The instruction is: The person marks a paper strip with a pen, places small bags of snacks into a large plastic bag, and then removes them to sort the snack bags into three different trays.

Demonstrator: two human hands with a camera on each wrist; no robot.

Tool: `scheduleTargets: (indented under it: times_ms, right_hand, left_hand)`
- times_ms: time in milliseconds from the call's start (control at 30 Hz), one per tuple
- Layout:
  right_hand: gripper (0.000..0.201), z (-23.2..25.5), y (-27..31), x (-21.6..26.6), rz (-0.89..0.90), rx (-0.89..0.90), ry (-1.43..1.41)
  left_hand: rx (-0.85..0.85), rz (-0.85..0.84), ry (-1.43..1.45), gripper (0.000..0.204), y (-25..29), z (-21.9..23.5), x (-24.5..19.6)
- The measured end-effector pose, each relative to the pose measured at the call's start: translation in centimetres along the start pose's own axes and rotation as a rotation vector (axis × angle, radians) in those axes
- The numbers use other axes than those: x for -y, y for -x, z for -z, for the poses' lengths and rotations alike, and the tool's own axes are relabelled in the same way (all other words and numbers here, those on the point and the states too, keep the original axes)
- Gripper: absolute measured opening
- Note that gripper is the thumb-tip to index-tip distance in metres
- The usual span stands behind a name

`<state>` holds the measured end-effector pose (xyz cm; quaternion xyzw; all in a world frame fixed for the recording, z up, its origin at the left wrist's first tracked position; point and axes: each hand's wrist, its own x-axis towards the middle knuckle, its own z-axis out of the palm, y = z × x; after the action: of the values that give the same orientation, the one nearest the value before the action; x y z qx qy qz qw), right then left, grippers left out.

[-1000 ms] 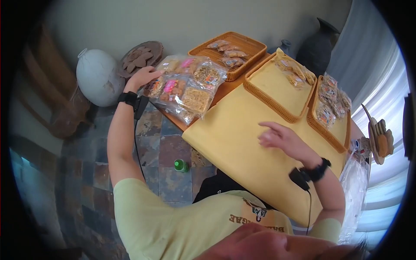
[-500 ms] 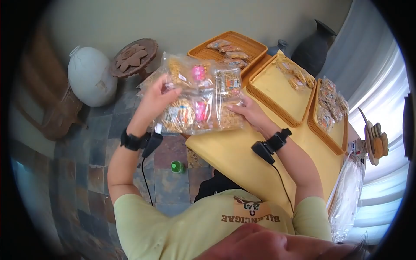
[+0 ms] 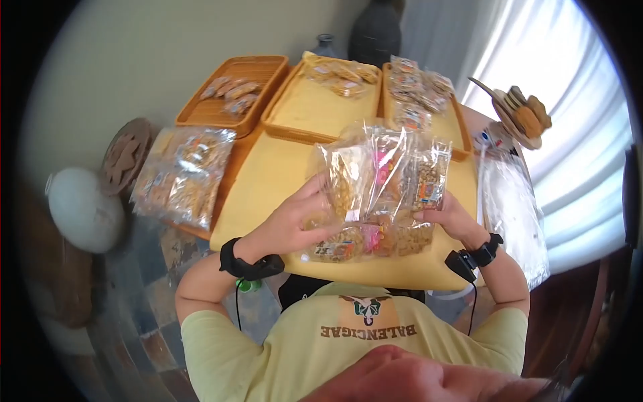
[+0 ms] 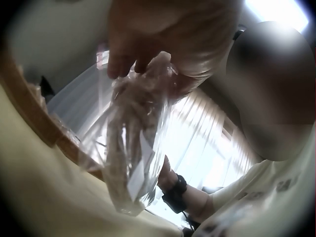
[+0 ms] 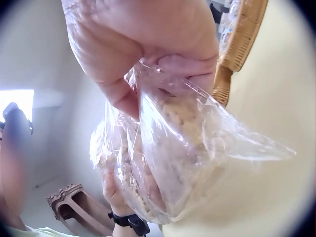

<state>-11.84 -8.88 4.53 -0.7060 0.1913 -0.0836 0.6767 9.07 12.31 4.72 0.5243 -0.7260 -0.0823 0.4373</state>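
A clear plastic bag of snack packets, some with pink labels, is held up over the yellow-covered table. My left hand grips its left side, thumb toward me. At the right side, my right hand pinches the bag's edge between thumb and fingers. The left wrist view has the left hand over the crinkled bag. In the right wrist view, the right hand clasps the gathered plastic. A similar packed bag lies at the table's left end.
Along the back stand a wicker tray with a few packets, a cloth-lined tray with several packets, and a fuller tray. Clear plastic sheets hang at the right edge. A pale vase stands left.
My right hand has joined the left on a bag from the left end. Both hands have carried it right, over the yellow cover, leaving another bag behind. The head view has turned right.
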Motion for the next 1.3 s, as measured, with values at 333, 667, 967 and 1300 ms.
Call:
scheduleTargets:
  times_ms: [333, 667, 967, 1300]
  right_hand:
    - [0.050, 5.8, 4.4, -2.3, -0.068, 0.029, -0.234]
    - [0.050, 7.2, 4.5, -3.3, -0.050, 0.050, -0.174]
    - [0.041, 6.3, 4.5, -4.5, 0.012, -0.083, -0.295]
    - [0.036, 6.6, 5.5, -5.6, 0.013, -0.218, -0.280]
  left_hand:
    - [0.096, 0.588, 1.495, 0.042, -4.4, -5.5, 8.2]
    - [-0.125, 0.039, 0.844, 0.025, -7.8, -3.9, 4.8]
    - [-0.138, 0.254, 0.940, 0.017, -6.7, -3.7, 5.6]
    - [0.141, 0.506, 0.751, 0.043, -7.1, -6.6, 4.7]
